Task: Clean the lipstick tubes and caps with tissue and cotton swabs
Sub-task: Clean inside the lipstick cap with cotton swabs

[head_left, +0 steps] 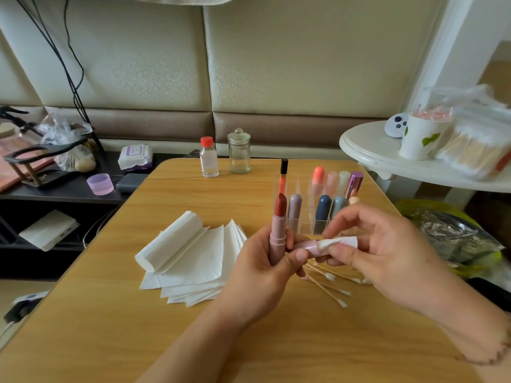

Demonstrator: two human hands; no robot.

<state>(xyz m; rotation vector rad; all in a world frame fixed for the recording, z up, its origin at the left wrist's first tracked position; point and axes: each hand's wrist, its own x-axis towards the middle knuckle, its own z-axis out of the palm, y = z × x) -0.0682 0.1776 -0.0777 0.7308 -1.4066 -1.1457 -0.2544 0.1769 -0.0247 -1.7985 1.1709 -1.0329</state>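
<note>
My left hand grips an upright pink lipstick tube with its dark red bullet extended. The same hand's thumb and fingers also hold the pink cap, which lies sideways. My right hand pinches a small piece of white tissue pushed against the cap's open end. Several cotton swabs lie on the wooden table below my hands. A tissue roll with several torn sheets lies to the left.
A clear organiser with several lipsticks stands behind my hands. A red-capped bottle and a glass jar stand at the table's far edge. A white side table at right carries a paper cup and bagged swabs.
</note>
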